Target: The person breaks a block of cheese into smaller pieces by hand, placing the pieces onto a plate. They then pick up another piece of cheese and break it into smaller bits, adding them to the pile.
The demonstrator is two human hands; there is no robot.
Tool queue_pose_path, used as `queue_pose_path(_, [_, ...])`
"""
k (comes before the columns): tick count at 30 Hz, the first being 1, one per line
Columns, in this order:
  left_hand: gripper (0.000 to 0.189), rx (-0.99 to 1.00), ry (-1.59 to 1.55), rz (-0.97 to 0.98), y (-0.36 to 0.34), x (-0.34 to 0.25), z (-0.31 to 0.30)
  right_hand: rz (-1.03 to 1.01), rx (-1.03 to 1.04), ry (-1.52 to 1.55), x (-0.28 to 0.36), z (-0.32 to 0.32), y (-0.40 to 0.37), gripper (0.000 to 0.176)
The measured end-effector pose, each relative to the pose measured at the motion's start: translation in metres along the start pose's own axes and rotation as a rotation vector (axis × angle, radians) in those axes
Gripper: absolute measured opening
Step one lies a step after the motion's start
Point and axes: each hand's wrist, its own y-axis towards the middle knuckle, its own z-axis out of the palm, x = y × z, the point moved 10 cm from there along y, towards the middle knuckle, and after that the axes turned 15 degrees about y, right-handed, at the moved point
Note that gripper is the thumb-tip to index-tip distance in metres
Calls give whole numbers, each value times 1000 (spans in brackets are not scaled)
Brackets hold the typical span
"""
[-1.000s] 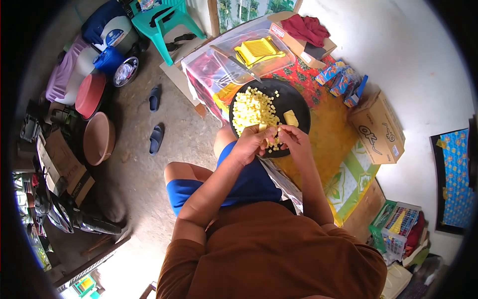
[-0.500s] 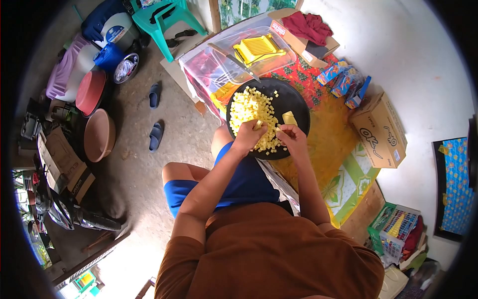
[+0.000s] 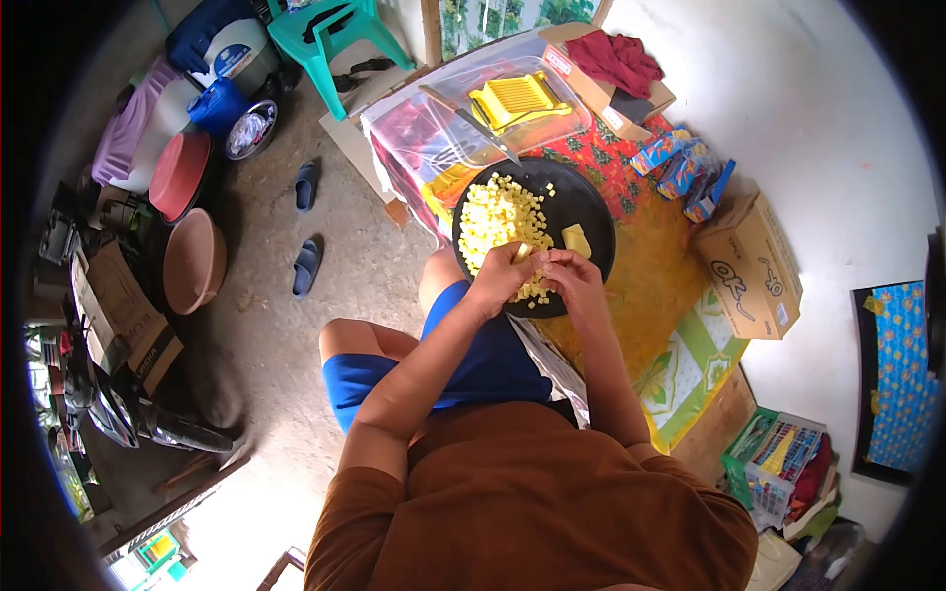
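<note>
A round black tray (image 3: 597, 212) lies low in front of me, its left half heaped with small pale-yellow cubes (image 3: 501, 212). Above the near part of this tray, my left hand (image 3: 505, 278) is closed on a pale-yellow piece that pokes up between thumb and fingers. My right hand (image 3: 574, 276) is pinched, its fingertips meeting those of the left; whatever lies between them is hidden. Just beyond the right fingers rests a larger yellow block (image 3: 576, 239) on the tray. A long knife (image 3: 475, 126) lies past the tray's far edge.
Behind the tray, a yellow slotted slicer (image 3: 519, 100) sits on a clear plastic container (image 3: 434, 138). To the right stand blue packets (image 3: 680, 167) and a cardboard box (image 3: 751, 264) by the wall. Slippers (image 3: 306, 268), basins (image 3: 195, 261) and a green chair (image 3: 340, 44) are on the left.
My right hand has moved left and now touches my left hand; before, there was a gap between them. The left hand keeps its yellow piece. The view has shifted slightly.
</note>
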Motion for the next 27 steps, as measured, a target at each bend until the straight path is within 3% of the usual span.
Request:
queue_pose_path(7, [19,6,-142,3,5,15,-3,85,-42,151,-11,-10,2,16])
queue_pose_path(10, [17,-102,-69,33,5,13,-12,40,-120,110,-13,-27,8,18])
queue_pose_path(16, [21,-122,-23,-43,10,19,-18,29,-141,128,-12,-30,9,20])
queue_pose_path(27, [23,17,-134,-5,1,8,-2,28,-33,189,-1,3,4,15])
